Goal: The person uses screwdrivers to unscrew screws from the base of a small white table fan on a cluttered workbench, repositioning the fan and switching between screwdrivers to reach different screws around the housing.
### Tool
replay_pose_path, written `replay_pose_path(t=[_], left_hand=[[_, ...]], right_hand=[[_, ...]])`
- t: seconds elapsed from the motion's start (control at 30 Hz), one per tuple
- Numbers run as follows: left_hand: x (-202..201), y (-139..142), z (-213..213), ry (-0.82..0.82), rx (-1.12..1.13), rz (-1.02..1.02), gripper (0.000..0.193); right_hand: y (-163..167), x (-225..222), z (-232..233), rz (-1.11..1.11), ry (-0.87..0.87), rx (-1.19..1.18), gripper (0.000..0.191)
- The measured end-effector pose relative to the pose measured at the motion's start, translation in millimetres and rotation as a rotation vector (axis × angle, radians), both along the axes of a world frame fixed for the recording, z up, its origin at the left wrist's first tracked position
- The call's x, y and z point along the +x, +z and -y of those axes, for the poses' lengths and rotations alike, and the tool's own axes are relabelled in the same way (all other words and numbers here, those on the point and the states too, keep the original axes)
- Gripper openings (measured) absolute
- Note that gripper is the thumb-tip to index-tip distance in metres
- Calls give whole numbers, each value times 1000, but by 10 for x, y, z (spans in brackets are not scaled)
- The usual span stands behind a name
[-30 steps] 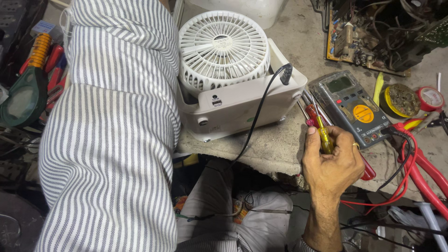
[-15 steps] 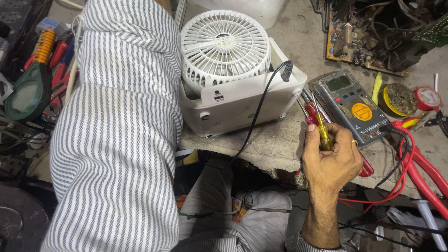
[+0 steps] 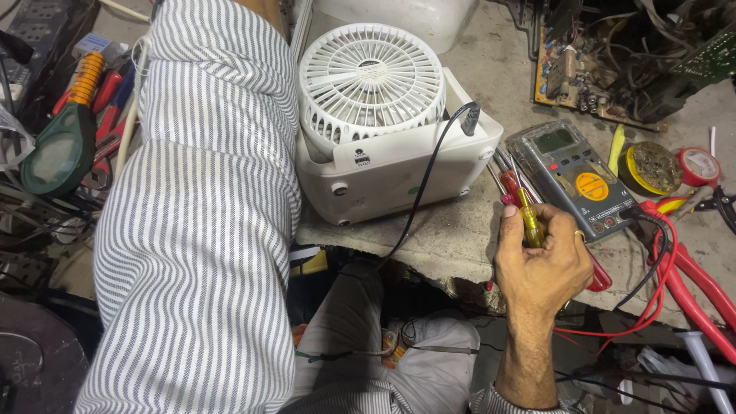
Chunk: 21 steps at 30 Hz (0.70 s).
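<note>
Your right hand (image 3: 543, 264) comes up from the bottom of the view and rests at the edge of the bench (image 3: 460, 238). Its fingers are curled tight around a yellow screwdriver (image 3: 529, 222). The handle sits inside your fist and the top pokes up past your thumb. More screwdrivers (image 3: 506, 172) lie in a bunch just above your hand.

Your left arm, in a striped sleeve (image 3: 199, 230), reaches far up the left side. Your left hand is hidden, so you cannot tell what it does.

A white fan (image 3: 372, 84) sits in its white box (image 3: 391, 180), between the sleeve and your right hand. A black cable (image 3: 422, 192) hangs down over the front of the box. A grey meter (image 3: 575, 176) lies just right of your hand, with red wires (image 3: 659, 261) looping beside it.
</note>
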<state>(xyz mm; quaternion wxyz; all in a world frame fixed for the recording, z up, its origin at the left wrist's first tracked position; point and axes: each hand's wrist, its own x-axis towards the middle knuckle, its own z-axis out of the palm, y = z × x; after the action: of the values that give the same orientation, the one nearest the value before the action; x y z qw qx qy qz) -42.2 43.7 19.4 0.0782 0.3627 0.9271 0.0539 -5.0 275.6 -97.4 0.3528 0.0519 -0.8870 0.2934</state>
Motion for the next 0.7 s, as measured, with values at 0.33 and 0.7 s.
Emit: replay_pose_path(t=[0.33, 0.7], left_hand=[[-13, -41, -8, 1, 4, -2, 60], [-33, 166, 150, 131, 36, -47, 59]], right_hand=[[-21, -13, -17, -64, 26, 34, 31], [-21, 1, -33, -54, 49, 6, 28]])
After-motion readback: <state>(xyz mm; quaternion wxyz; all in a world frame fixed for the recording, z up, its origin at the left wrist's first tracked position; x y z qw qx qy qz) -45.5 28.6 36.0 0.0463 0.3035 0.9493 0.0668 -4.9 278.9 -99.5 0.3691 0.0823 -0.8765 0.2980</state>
